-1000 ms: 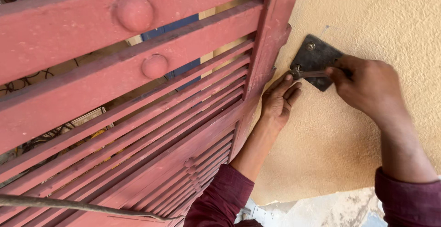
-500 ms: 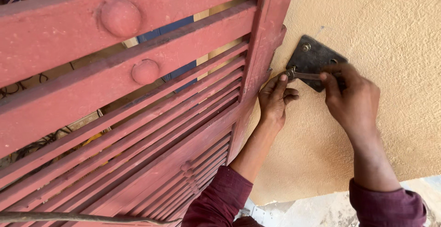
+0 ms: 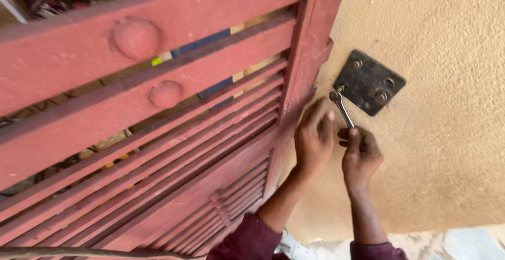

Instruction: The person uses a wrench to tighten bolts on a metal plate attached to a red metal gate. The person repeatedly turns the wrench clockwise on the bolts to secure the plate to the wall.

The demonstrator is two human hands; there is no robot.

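Against the rough tan wall (image 3: pixel 447 149), just beside the upright edge of the red slatted gate (image 3: pixel 173 134), a dark square plate (image 3: pixel 370 83) sits flat with a bolt at each corner. All four bolts look seated, so the plate seems already fixed and the work now looks like tightening or loosening the one at its lower left corner, where the head of a small spanner (image 3: pixel 341 107) is set. How tight any bolt is cannot be told. Right hand (image 3: pixel 360 155) is clenched around the lower end of the spanner's handle, thumb up along it. Left hand (image 3: pixel 314 139) rests half curled against the gate's frame next to the spanner, grasping nothing that I can see.
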